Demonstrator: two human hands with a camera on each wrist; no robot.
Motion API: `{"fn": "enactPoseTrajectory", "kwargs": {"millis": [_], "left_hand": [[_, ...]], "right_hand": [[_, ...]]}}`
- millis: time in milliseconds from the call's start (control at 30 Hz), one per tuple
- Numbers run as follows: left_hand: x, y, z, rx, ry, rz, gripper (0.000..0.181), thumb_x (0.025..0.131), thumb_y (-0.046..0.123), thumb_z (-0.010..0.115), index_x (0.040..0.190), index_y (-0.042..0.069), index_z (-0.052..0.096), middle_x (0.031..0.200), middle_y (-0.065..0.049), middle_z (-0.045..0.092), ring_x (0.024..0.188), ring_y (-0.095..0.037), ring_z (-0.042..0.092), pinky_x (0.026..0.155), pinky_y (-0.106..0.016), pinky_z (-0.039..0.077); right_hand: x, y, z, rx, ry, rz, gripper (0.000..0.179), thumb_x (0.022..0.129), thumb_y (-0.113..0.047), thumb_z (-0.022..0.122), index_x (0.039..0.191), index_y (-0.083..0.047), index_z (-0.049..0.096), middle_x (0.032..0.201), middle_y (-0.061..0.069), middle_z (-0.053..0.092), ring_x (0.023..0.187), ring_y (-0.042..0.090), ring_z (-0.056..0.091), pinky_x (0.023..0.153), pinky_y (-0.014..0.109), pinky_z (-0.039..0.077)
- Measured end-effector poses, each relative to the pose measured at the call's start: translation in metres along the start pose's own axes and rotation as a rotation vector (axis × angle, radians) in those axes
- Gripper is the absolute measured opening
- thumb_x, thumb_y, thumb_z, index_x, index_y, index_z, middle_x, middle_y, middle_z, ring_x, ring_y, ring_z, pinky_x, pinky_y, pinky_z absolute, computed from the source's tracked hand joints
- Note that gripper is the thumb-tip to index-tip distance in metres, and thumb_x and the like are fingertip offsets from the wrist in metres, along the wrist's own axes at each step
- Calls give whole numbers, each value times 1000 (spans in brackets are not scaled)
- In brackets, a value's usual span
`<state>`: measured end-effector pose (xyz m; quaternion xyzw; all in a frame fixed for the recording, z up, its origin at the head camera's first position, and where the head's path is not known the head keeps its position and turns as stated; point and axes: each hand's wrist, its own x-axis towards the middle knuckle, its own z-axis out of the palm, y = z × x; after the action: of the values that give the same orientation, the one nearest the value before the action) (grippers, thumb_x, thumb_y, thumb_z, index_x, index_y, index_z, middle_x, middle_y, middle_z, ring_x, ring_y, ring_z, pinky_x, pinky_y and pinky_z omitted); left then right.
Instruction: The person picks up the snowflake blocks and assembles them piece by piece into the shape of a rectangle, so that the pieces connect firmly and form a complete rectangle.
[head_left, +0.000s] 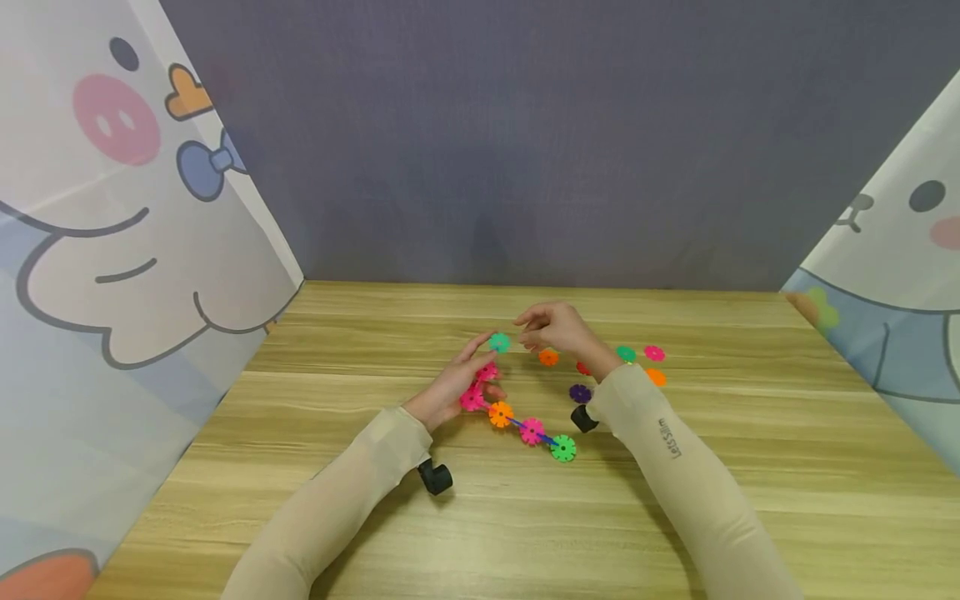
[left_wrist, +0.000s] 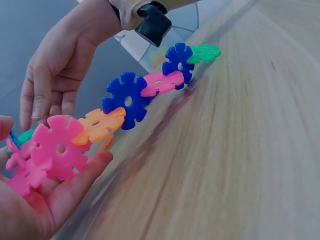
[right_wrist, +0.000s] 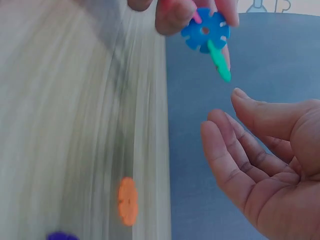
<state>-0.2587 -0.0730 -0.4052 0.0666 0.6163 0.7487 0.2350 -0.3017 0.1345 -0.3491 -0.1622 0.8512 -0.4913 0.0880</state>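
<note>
My left hand grips a chain of interlocking flower discs near its upper end. Pink discs lie among its fingers. From there the chain runs through an orange disc and a pink one to a green disc, with blue discs slotted between. At the other end, a blue disc by the left fingertips carries a teal disc. Close to that teal disc, my right hand hovers apart from it, fingers loosely bent and nothing between them.
Loose discs lie on the wooden table around the right forearm: orange, purple, teal, pink and another orange. A grey panel stands along the back edge.
</note>
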Motion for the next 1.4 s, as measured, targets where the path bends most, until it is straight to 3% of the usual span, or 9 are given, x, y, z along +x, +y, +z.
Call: {"fn": "enactPoseTrajectory", "kwargs": {"millis": [67,300,600,833,1067,1400], "left_hand": [[-1,0,0,0,18,6,56,108,27,44,159,29,22,122,-27,51,62,-13,66,53,-28,56],[-2,0,0,-46,88,23,54,108,24,45,158,28,26,92,-7,56,60,-13,65,54,-28,57],[-4,-1,0,-119,133,67,54,108,22,43,159,25,25,92,-6,56,57,-11,64,51,-28,57],[-3,-3,0,-152,168,90,51,108,23,42,157,25,26,89,-4,57,57,-10,65,46,-25,53],[-4,-3,0,-169,171,107,53,108,23,42,157,21,25,82,-1,58,57,-10,65,46,-24,53],[-6,-4,-1,-157,169,109,50,107,23,43,156,22,29,84,-5,60,57,-10,63,48,-29,56]], "right_hand": [[-2,2,-2,-23,4,-1,33,92,1,69,123,10,63,94,19,71,87,42,68,80,48,59],[-5,14,-10,-171,15,7,34,88,0,73,120,9,66,97,18,71,91,32,66,78,41,58],[-1,29,-19,-291,-27,74,38,85,0,76,120,8,66,103,20,68,94,33,64,76,36,58],[0,36,-22,-338,-67,138,45,82,-3,80,124,7,65,111,21,68,101,34,62,89,42,54],[2,42,-23,-399,-84,136,39,80,-5,82,116,6,71,115,21,69,107,35,62,93,44,52],[4,47,-23,-397,-81,121,29,79,-3,82,106,4,74,106,17,70,101,33,62,90,44,53]]}}
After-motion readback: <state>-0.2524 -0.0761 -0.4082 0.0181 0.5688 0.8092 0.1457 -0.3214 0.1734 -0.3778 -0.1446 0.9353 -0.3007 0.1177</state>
